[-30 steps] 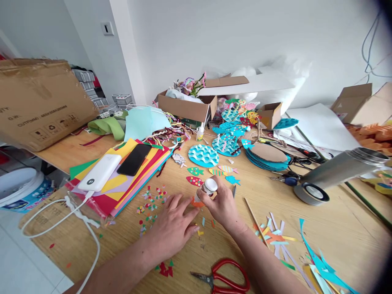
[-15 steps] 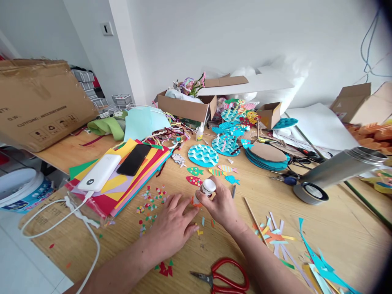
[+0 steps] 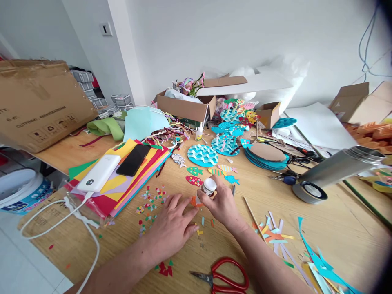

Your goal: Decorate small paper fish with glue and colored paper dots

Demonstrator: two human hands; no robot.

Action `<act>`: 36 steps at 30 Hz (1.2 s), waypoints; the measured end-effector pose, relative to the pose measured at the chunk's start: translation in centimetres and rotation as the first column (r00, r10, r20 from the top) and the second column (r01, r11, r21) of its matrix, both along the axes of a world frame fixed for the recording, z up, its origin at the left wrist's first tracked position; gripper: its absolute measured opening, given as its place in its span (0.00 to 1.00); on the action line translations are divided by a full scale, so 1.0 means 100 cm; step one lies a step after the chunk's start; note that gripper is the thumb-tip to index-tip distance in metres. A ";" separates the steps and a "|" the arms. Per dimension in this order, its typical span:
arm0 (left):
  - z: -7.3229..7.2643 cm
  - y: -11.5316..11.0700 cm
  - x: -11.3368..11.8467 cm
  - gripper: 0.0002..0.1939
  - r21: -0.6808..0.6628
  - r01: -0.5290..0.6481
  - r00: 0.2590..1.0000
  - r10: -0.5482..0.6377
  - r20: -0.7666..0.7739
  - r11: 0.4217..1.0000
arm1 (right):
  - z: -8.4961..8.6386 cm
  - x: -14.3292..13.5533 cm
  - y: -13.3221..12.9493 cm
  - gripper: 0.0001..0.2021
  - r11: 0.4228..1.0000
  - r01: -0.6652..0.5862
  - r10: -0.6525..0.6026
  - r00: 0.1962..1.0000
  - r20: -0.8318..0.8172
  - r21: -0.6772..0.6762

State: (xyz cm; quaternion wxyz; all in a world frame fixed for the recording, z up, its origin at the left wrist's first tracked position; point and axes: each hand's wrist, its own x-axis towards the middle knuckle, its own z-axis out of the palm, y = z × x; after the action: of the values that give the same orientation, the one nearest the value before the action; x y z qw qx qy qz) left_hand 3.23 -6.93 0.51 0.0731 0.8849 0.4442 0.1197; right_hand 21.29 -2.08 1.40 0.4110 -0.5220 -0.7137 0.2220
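Note:
My right hand (image 3: 222, 203) is closed around a small white bottle (image 3: 209, 186), tipped over an orange paper piece (image 3: 196, 201). Beside it my left hand (image 3: 174, 224) lies on the table with fingers spread, its fingertips at the edge of the orange piece, which the hands partly hide. Just beyond are a red dotted paper fish (image 3: 194, 181), a green one (image 3: 194, 171), a striped one (image 3: 216, 172) and a blue one (image 3: 232, 179). Small coloured paper dots (image 3: 150, 204) lie left of my left hand.
Red-handled scissors (image 3: 228, 277) lie near the front edge. A wooden stick (image 3: 254, 216) and paper strips (image 3: 275, 234) are at the right, before a steel flask (image 3: 339, 167). Coloured sheets (image 3: 137, 179) with a phone (image 3: 134, 159) and power bank (image 3: 99, 173) lie left. A blue wavy disc (image 3: 202, 155) sits ahead.
The bottle in my right hand has shifted very slightly, and a bit more of the orange piece shows beside it. My left hand stays in place.

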 end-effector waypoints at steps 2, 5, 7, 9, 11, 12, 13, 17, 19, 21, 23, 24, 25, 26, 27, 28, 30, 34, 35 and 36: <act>0.000 0.000 0.000 0.20 0.000 0.002 1.000 -0.002 0.004 1.000 | -0.001 0.000 0.001 0.08 1.000 0.015 -0.015 1.000 -0.004 0.010; 0.000 0.000 0.000 0.20 0.006 0.002 1.000 -0.002 0.006 1.000 | -0.003 0.000 0.002 0.07 1.000 0.000 0.000 1.000 -0.004 0.024; 0.000 0.000 0.001 0.20 0.013 -0.001 1.000 0.001 0.008 1.000 | -0.003 -0.001 0.002 0.07 1.000 -0.009 0.009 1.000 -0.006 0.028; 0.000 0.000 0.000 0.20 0.016 -0.002 1.000 0.002 0.010 1.000 | -0.003 -0.001 0.002 0.07 0.999 -0.004 0.004 1.000 -0.011 0.032; 0.000 0.000 0.000 0.20 0.015 0.001 1.000 -0.001 0.010 1.000 | -0.002 -0.001 0.002 0.07 0.999 -0.007 0.007 1.000 -0.007 0.038; 0.000 0.000 0.000 0.20 0.015 0.003 1.000 -0.003 0.011 1.000 | -0.001 -0.001 0.002 0.07 0.999 -0.017 0.017 1.000 0.000 0.041; 0.000 0.000 0.000 0.20 0.015 0.004 1.000 -0.005 0.011 1.000 | 0.000 -0.001 0.001 0.07 0.999 -0.029 0.028 1.000 0.006 0.042; 0.000 0.000 0.000 0.21 0.018 0.012 1.000 -0.013 0.021 1.000 | 0.003 -0.002 -0.001 0.07 0.997 -0.061 0.061 0.998 0.006 0.045; 0.000 0.001 0.000 0.21 0.012 0.016 1.000 -0.016 0.022 1.000 | 0.004 -0.002 -0.002 0.07 0.996 -0.076 0.076 0.997 0.004 0.044; 0.000 0.001 0.000 0.20 0.010 0.016 1.000 -0.016 0.018 1.000 | 0.004 -0.002 -0.002 0.07 0.996 -0.077 0.077 0.997 0.008 0.040; 0.001 0.000 0.000 0.21 0.013 0.016 1.000 -0.016 0.014 1.000 | 0.004 -0.003 -0.002 0.07 0.997 -0.067 0.066 0.998 0.007 0.036; 0.001 0.000 0.000 0.21 0.013 0.016 1.000 -0.017 0.012 1.000 | 0.004 -0.003 -0.002 0.07 0.997 -0.063 0.063 0.998 0.005 0.035; 0.002 0.000 0.001 0.21 0.012 0.016 1.000 -0.016 0.009 1.000 | 0.004 -0.003 -0.001 0.07 0.997 -0.062 0.062 0.998 0.002 0.034; 0.002 0.000 0.001 0.21 0.009 0.015 1.000 -0.015 0.008 1.000 | 0.003 -0.003 -0.001 0.07 0.997 -0.065 0.065 0.998 -0.001 0.032; 0.002 0.000 0.001 0.21 0.007 0.013 1.000 -0.013 0.006 1.000 | 0.002 -0.004 -0.001 0.08 0.997 -0.069 0.069 0.998 -0.001 0.029; 0.003 0.000 0.001 0.21 0.007 0.011 1.000 -0.011 0.006 1.000 | 0.002 -0.004 -0.001 0.08 0.997 -0.068 0.068 0.998 -0.001 0.026; 0.003 0.000 0.001 0.20 0.013 0.009 1.000 -0.009 0.010 1.000 | 0.000 -0.003 -0.001 0.07 0.998 -0.061 0.061 0.998 0.000 0.020; 0.003 0.000 0.001 0.21 0.012 0.015 1.000 -0.015 0.009 1.000 | 0.001 -0.002 -0.001 0.07 0.998 -0.057 0.057 0.998 -0.004 0.015; 0.003 0.000 0.001 0.21 0.012 0.015 1.000 -0.015 0.009 1.000 | 0.001 -0.002 -0.001 0.07 0.998 -0.058 0.058 0.998 -0.002 0.018; 0.002 0.000 0.001 0.20 0.014 0.015 1.000 -0.015 0.009 1.000 | 0.002 -0.001 -0.001 0.07 0.998 -0.055 0.055 0.998 0.000 0.023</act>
State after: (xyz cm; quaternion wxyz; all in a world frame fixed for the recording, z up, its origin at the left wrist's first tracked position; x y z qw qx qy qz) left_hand 3.30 -6.92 0.73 0.0700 0.8881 0.4364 0.1262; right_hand 21.14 -2.17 1.57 0.4108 -0.4973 -0.7303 0.2251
